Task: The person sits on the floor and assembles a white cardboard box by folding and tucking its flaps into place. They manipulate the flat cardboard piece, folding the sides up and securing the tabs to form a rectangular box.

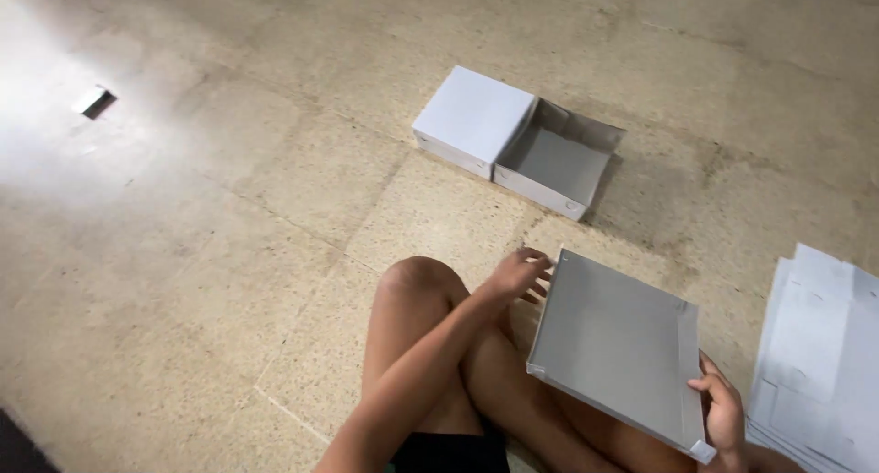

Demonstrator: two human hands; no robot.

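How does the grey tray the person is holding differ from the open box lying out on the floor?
The held tray is tilted across the person's lap, gripped by the right hand; the open box rests flat on the floor. The tray looks shallower, the box deeper. Both are grey inside with white edges.

soft indoor light, glare washing out the floor (82,162) upper left, slight blur throughout.

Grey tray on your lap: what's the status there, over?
Right hand grips grey tray at its near corner. Left hand open, fingers at its far edge. Two finished boxes on floor ahead; flat sheets at right.
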